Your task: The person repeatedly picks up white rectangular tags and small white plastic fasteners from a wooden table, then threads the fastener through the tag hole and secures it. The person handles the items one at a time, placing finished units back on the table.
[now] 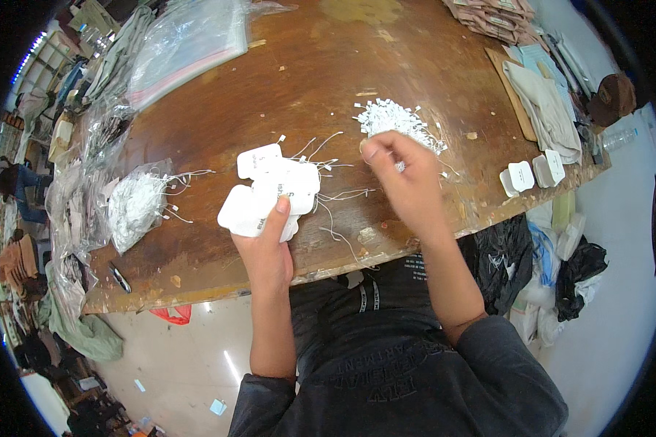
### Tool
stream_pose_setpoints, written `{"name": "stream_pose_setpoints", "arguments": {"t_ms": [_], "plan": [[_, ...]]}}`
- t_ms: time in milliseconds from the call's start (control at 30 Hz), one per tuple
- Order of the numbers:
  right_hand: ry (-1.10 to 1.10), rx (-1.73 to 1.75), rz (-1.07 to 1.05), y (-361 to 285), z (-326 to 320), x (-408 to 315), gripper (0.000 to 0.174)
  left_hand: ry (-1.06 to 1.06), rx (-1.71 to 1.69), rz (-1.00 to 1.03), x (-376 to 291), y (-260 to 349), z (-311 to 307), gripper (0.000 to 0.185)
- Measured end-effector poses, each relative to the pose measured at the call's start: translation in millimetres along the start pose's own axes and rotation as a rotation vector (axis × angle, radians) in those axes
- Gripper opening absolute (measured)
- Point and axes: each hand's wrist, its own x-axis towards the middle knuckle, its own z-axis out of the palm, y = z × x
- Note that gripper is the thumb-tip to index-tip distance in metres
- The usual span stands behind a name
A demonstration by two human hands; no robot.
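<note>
My left hand (266, 240) grips a fanned bunch of white hang tags (287, 188) with rounded corners and dark print, its thumb pressed on top. White string loops (328, 164) with small plastic ends trail from the tags to the right. To the right, my right hand (407, 177) is raised with thumb and index finger pinched together. A thin white tag string shows faintly at its fingertips, and the curled fingers hide part of it. Just behind this hand lies a heap of white tag strings (391, 117) on the worn wooden table (300, 104).
At the left sits a clear plastic bag of white strings (136, 205), with a pen (120, 277) nearer the edge. Small stacks of white tags (516, 177) stand at the right. Plastic sleeves (197, 49), folded cloth (544, 104) and pinkish packets (492, 19) lie farther back.
</note>
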Motion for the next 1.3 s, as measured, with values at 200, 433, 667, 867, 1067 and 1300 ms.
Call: {"name": "stream_pose_setpoints", "arguments": {"t_ms": [200,433,667,867,1067,1300], "plan": [[-0.154,-0.324,-0.293,8,14,-42,0.021,0.018,0.006,0.057,7,-2,-15,0.042],[-0.166,-0.327,-0.511,2,-3,-70,0.033,0.067,0.095,0.114,0,-2,-23,0.035],[-0.157,-1.066,-0.509,20,7,-1,0.015,0.012,0.125,0.086,-2,-7,-22,0.037],[-0.289,-1.015,-0.427,12,7,30,0.007,0.054,0.085,0.141,-7,-4,-20,0.034],[-0.323,0.032,-0.458,-2,23,-6,0.021,-0.209,-0.189,-0.304,-31,-5,-7,0.066],[-0.347,-0.094,-0.211,4,8,-24,0.018,-0.101,-0.393,-0.373,-33,-13,5,0.05]]}}
